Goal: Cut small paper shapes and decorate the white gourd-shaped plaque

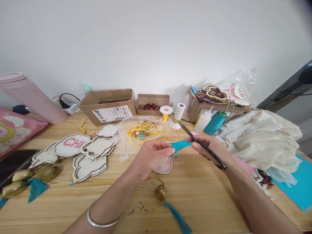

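Observation:
My left hand (156, 152) pinches one end of a small bright blue strip (180, 145), which looks like paper or felt. The other end of the strip meets the fingertips of my right hand (207, 148). Black scissors (207, 150) are gripped in that same hand, their tip pointing up and left, away from me. Just below the strip, partly hidden by my left hand, lies a rounded plaque (162, 165) with pink spots. From it a cord runs to a brass bell (160, 193) with a teal ribbon tail (179, 217). Small blue scraps show beside the plaque.
Wooden cloud-shaped plaques (90, 165) lie left, near more brass bells (23, 175). Behind are a cardboard box (109, 110), yellow cord (146, 133) on plastic, spools (166, 112) and a glue bottle (203, 121). Cream fabric (265, 139) and a blue sheet (297, 185) sit right.

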`<state>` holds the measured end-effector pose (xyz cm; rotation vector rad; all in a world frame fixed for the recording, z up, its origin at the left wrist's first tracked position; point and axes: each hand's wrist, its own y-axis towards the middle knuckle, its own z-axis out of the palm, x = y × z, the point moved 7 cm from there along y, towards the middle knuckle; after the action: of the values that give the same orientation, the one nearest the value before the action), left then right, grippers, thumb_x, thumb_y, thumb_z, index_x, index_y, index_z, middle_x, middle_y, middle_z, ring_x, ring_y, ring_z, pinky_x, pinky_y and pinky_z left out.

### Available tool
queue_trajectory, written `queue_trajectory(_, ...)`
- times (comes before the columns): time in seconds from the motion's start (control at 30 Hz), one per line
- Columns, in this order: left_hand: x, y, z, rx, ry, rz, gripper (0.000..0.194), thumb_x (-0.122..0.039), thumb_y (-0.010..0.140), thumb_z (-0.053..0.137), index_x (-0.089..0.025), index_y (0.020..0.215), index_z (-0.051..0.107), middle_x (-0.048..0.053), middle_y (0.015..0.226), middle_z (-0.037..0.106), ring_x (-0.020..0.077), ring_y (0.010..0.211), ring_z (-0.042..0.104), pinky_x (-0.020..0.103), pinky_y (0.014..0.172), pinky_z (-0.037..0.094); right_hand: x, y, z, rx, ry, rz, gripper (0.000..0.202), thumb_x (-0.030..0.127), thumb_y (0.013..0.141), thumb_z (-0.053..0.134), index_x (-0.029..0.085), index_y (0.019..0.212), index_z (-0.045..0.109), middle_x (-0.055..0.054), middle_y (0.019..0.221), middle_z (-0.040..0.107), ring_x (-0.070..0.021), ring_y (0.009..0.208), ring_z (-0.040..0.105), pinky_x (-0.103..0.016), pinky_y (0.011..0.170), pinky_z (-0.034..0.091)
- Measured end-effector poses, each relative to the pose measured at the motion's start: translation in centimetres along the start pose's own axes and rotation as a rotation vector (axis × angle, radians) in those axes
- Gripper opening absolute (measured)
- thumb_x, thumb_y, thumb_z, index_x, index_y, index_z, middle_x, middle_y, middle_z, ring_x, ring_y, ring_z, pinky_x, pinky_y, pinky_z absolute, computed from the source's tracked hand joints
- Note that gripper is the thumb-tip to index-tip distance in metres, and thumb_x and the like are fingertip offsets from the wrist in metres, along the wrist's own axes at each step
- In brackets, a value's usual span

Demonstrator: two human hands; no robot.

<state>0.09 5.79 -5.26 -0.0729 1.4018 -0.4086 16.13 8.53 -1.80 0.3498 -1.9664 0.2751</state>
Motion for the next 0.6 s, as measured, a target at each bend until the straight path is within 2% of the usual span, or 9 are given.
queue_trajectory(0.13,0.1,0.1,-0.1,-0.017,-0.020,0.008,0.015,-0.029,0.062,0.071,-0.018,0.072,0.072,0.006,0.068,0.071,0.0130,0.050,0.056,0.021,0.041,0.034,0.9,-0.3,0.3,0.036,0.054,-0.101,0.059,0.070,0.065,0.052,0.014,0.084,0.057,0.003,0.059,0.035,-0.0086,0.049,0.031,-0.023,0.043,0.024)
queue_trajectory(0.3,0.3,0.3,-0.3,-0.042,-0.067,0.004,0.008,-0.026,0.060,0.073,-0.021,0.066,0.071,0.002,0.062,0.069,0.0115,0.048,0.056,0.021,0.044,0.036,1.0,-0.8,2.2,0.239,0.057,-0.144,0.068,0.076,0.064,0.045,0.014,0.088,0.057,0.002,0.060,0.035,-0.0095,0.052,0.029,-0.022,0.044,0.023)
queue_trajectory(0.43,0.4,0.5,-0.4,-0.048,-0.092,-0.002,0.009,-0.024,0.062,0.072,-0.020,0.070,0.072,0.002,0.068,0.071,0.0126,0.058,0.060,0.022,0.054,0.041,0.0,-1.1,3.4,0.376,0.128,-0.123,0.059,0.067,0.070,0.049,0.013,0.089,0.058,0.002,0.063,0.036,-0.0082,0.053,0.027,-0.022,0.045,0.020)
queue_trajectory(0.6,0.7,0.5,-0.4,-0.016,-0.100,-0.022,0.012,-0.024,0.063,0.070,-0.018,0.074,0.073,0.003,0.071,0.071,0.0125,0.062,0.060,0.022,0.059,0.042,-0.8,-1.2,3.7,0.405,0.120,-0.083,0.050,0.060,0.072,0.053,0.013,0.089,0.061,0.003,0.063,0.038,-0.0080,0.053,0.028,-0.022,0.047,0.019)
